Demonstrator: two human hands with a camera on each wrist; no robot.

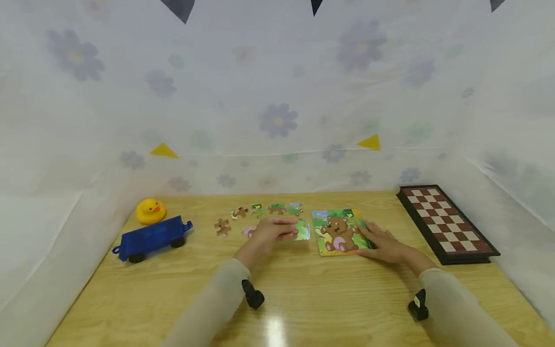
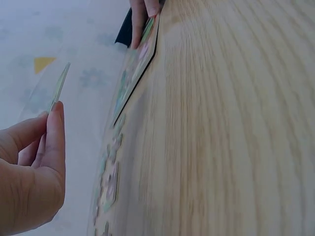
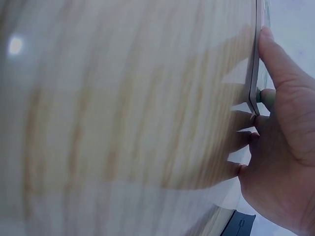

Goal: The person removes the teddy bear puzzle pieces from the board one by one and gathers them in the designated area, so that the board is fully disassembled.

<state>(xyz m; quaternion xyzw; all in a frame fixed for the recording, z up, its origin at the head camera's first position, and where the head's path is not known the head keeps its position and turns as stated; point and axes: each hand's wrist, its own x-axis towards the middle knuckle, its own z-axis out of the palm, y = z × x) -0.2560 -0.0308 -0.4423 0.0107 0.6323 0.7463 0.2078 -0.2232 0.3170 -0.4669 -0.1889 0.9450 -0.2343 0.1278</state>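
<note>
My left hand (image 1: 272, 230) pinches a thin green-and-white jigsaw piece (image 1: 303, 231) between thumb and fingers. In the left wrist view the piece (image 2: 60, 86) is seen edge-on, raised off the table. My right hand (image 1: 383, 242) rests against the right side of a bear picture puzzle board (image 1: 339, 233), its fingers spread and the thumb along the near edge. In the right wrist view my right thumb touches the board's edge (image 3: 253, 59). Loose pieces lie left of the board, among them a brown one (image 1: 223, 226) and a bear-patterned one (image 1: 276, 208); my left hand partly hides a pink one.
A yellow rubber duck (image 1: 151, 211) and a blue toy wagon (image 1: 152, 237) stand on the left of the wooden table (image 1: 329, 299). A checkered game board (image 1: 444, 219) with a black frame lies at the right. Flowered white sheeting (image 1: 277, 159) encloses the back and sides.
</note>
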